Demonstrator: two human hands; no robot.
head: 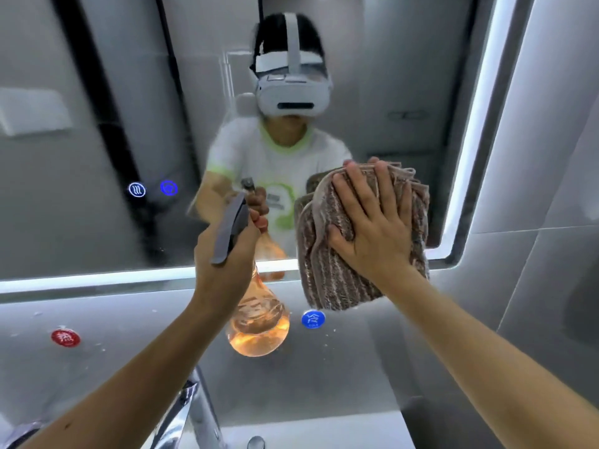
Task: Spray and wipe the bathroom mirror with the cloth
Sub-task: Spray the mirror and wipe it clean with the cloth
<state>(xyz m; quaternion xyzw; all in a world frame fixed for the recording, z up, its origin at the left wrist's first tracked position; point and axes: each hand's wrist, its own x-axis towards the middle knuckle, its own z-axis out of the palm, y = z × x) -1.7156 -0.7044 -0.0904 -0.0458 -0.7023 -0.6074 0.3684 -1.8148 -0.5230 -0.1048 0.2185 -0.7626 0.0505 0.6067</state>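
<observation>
folded brown striped cloth (343, 254) lies flat against the mirror's (97, 140) lower right corner; orange spray bottle (259, 322) hangs upright beside it.

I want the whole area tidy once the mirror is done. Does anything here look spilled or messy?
Yes: white specks dot the ledge under the mirror, near the red sticker. Otherwise nothing is spilled or askew.

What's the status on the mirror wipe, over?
Left hand gripping orange spray bottle, nozzle toward mirror. Right hand flat, pressing striped cloth on the lower right corner. Nothing in the way.
</observation>
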